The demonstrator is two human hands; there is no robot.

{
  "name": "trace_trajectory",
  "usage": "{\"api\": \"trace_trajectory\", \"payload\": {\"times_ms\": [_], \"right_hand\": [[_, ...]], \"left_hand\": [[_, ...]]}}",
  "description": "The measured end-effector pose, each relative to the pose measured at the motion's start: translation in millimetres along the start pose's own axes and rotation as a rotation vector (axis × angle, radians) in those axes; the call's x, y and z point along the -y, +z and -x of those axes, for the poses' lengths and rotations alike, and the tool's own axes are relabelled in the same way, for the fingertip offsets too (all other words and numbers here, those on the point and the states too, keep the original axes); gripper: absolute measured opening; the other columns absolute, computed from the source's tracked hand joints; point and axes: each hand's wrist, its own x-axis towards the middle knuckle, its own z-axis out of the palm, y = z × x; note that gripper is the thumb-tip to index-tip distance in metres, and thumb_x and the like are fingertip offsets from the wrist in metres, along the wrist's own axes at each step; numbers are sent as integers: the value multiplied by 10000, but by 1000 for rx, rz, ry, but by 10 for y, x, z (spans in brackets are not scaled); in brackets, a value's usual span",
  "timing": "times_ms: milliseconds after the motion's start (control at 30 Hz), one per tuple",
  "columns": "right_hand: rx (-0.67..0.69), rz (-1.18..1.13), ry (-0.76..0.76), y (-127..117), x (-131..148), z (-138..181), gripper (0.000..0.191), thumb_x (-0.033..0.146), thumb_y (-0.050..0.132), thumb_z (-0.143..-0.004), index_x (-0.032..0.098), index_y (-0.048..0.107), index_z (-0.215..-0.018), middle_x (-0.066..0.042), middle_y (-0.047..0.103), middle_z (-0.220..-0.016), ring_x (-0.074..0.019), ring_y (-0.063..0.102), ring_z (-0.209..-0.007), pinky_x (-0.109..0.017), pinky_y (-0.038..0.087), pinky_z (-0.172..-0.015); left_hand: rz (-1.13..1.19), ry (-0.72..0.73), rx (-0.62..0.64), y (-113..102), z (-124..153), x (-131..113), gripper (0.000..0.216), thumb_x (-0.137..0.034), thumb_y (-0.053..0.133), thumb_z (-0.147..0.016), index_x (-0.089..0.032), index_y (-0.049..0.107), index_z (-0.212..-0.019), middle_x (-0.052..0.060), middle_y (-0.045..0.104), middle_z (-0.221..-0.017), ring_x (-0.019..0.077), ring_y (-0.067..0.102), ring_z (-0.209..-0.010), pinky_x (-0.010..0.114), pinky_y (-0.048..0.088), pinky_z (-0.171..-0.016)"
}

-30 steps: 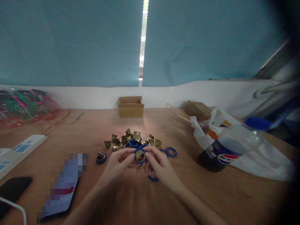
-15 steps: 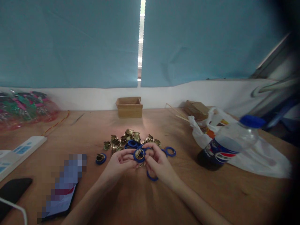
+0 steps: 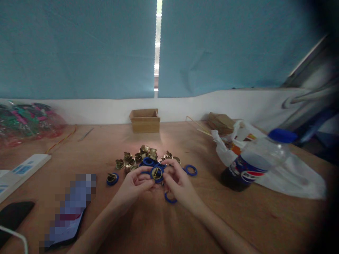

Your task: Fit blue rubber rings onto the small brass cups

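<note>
Grip of left hand and right hand clamped on blue ring, over table

Head cam, fwd/down, close over left hand & right hand.

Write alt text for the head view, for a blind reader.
A left hand and a right hand pinch a blue ring holding a brass piece, above a wooden table. Behind lies a pile of brass pieces and blue rings; a plastic bottle rests at right.

Phone pixelated; black device cut by left edge; loose blue ring half under right hand.
</note>
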Motion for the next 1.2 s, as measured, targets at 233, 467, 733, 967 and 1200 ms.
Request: {"api": "trace_trajectory", "payload": {"times_ms": [233,467,733,967,1200], "right_hand": [[14,55,9,-3,35,-28,155,316,476,-901,203,508,-1002,47,478,-655,-114,477,-550,-233,376,-499],[31,204,-100,-10,5,-8,101,279,492,-929,210,522,-995,56,468,-649,-109,454,-581,-229,356,-539],[83,337,-187,-8,71,3,52,213,537,-898,192,546,-945,33,530,-704,-109,499,-627,-225,372,-569],[-66,231,-116,-109,125,-58,136,313,532,-893,196,541,-963,32,530,-676,-110,495,-550,-219,381,-496],[-499,271,-93,-613,179,-253,117,306,545,-815,199,541,-863,64,464,-567,-100,431,-445,-210,323,-420]], "left_hand": [[-29,96,1,-3,-7,3,387,-232,765,-727,-182,599,-1073,31,735,-835,160,704,-753,264,535,-702],[-25,119,-37,17,30,-25,271,-211,703,-786,-201,647,-1051,59,725,-1014,168,673,-909,287,506,-827],[-56,142,25,45,58,-58,411,-245,695,-790,-237,614,-1193,90,646,-1228,250,584,-1146,369,451,-970],[-25,168,-40,54,50,-84,430,-264,717,-767,-235,612,-1184,95,611,-1285,260,595,-1133,412,449,-991],[-19,251,-128,45,51,-157,413,-186,742,-719,-225,636,-1117,71,618,-1267,207,589,-1115,315,472,-939]]}}
